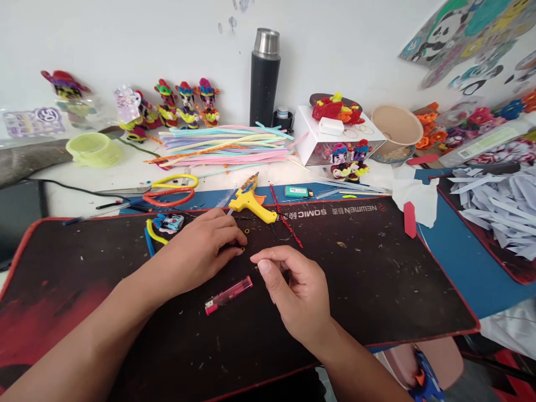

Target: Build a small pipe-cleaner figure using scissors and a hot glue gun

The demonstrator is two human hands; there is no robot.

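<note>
At mid-frame, the left hand curled its grip low, seemingly for precision; the right hand nearly closed thumb to forefinger. Whether either pinched anything, I cannot tell. Lighter and glue gun lay handy.

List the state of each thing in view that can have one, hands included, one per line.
Left hand: low over mat, fingers curled
Right hand: thumb and forefinger nearly meeting
Red lighter: lying down, unlit
Glue gun: on its side; heat not visible
Green lighter: lying down, unlit
Scissors: lying flat, blades apparently closed
Vacuum flask: upright, capped
</note>
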